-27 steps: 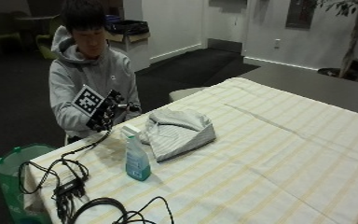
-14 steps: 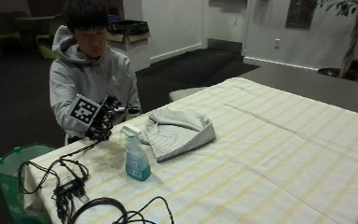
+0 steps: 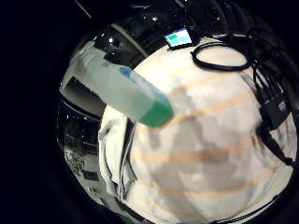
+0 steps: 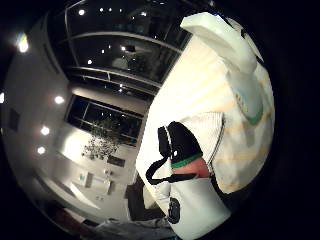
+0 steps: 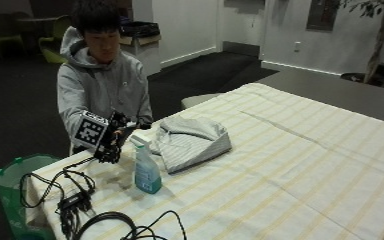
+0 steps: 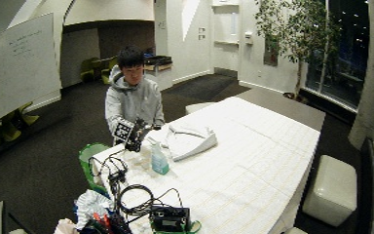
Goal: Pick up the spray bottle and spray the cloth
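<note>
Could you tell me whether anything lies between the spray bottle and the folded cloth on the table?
Nothing does. In the outside view, only a narrow strip of bare striped tablecloth separates the spray bottle from the folded cloth; the gloved right hand is on the bottle's other side.

Right hand (image 5: pixel 114 140) raised, grip relaxed, holding nothing

We see one spray bottle (image 5: pixel 147 171) standing on the bench (image 5: pixel 298 165). We see one folded cloth (image 5: pixel 191 141) there too. We count one person (image 5: pixel 102 90) and one gloved hand (image 5: pixel 115 142). There is one green bin (image 5: pixel 15 172) beside the bench. We see one tree (image 6: pixel 297 34) by the window.
</note>
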`<state>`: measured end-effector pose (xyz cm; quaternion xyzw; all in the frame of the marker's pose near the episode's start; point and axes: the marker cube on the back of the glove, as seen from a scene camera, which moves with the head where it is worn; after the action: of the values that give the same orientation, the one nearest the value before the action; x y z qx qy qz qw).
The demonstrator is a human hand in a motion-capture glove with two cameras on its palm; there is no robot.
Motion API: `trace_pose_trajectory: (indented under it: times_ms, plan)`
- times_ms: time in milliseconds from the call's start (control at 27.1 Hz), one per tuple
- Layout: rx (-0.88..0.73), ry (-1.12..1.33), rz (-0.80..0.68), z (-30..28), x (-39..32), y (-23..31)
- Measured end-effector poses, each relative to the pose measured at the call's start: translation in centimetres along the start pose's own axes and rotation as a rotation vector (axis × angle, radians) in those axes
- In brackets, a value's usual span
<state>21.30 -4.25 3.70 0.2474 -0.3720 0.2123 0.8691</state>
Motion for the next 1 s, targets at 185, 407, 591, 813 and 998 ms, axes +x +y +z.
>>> trace_pose_trajectory:
  times_ms: [185, 407, 591, 813, 998]
  plan:
    - [0.002, -0.033, 0.040, 0.8, 1.1, -0.7]
    - [-0.009, -0.059, 0.075, 1.5, 1.5, -1.6]
    - [-0.004, -0.113, 0.106, 2.0, 1.7, -2.5]
    - [0.019, -0.164, 0.133, 2.7, 2.3, -3.5]
    - [0.038, -0.204, 0.150, 3.2, 2.8, -3.8]
